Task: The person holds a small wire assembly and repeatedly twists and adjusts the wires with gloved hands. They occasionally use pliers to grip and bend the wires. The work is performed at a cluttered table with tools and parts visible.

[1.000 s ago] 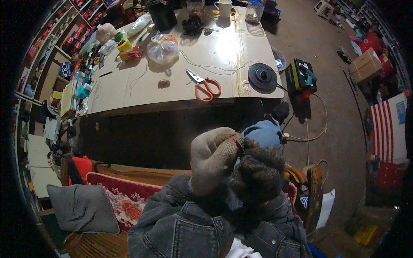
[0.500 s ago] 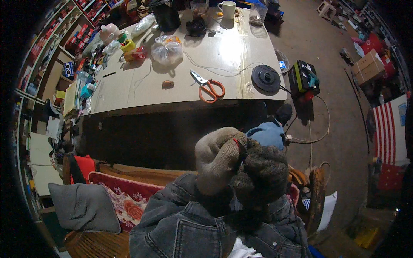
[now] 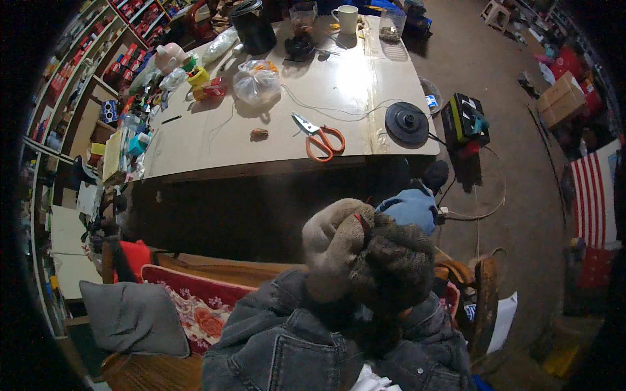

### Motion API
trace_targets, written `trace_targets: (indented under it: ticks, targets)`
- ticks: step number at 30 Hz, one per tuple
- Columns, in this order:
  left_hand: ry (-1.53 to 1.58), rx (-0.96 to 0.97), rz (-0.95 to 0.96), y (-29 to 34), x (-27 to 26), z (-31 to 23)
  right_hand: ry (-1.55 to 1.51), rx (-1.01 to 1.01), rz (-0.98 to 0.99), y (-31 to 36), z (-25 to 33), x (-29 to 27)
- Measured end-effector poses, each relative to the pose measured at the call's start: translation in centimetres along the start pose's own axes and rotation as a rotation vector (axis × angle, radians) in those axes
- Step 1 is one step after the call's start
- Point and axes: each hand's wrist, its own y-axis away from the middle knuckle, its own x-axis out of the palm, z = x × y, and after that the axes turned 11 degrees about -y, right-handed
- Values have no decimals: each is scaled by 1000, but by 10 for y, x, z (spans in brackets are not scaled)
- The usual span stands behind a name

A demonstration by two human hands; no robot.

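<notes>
Both my hands wear knitted gloves and are held together in front of my chest, above the denim jacket. My left hand [image 3: 334,234], in the paler glove, is closed with its fingers curled. Pressed against it, my right hand [image 3: 399,257], in a darker, dirtier glove, is also closed. A small red sliver [image 3: 358,219] shows between the two hands; what they grip is mostly hidden and I cannot make it out. Ahead on the table lie orange-handled scissors [image 3: 318,133], blades slightly apart, and a small brown lump [image 3: 259,134]. Neither is touched by my hands.
The cardboard-covered table [image 3: 215,153] bears a knotted plastic bag [image 3: 256,86], a round black base [image 3: 407,124], a black bucket [image 3: 253,29] and a white mug [image 3: 347,21]. Right of it stands a black case [image 3: 464,118]. A grey cushion [image 3: 134,318] lies on the wooden seat at left.
The view has shifted slightly, so the table and scissors sit a little lower and further right. My gloved hands stay together, with less of the gap between them showing.
</notes>
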Motion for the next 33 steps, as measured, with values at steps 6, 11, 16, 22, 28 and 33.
trace_targets:
  ticks: [6, 11, 16, 22, 28, 33]
  targets:
    - [-21, -28, 37, -3, -1, -6, -75, 62, 43, 17, -7, 0]
    - [-7, -38, 74, -6, 5, -6, -280, 125, 43, 32, -15, 11]
    - [-18, -46, 82, -9, 3, -3, -273, 230, 77, 33, -10, 9]
    - [-42, -58, 69, -7, 1, 0, -89, 180, 135, 26, -7, 1]
    - [-51, -60, 61, -9, 3, 3, -122, 119, 50, 25, -12, 10]
    - [-48, -60, 63, -11, 4, 4, 12, 70, 98, 26, -14, 6]
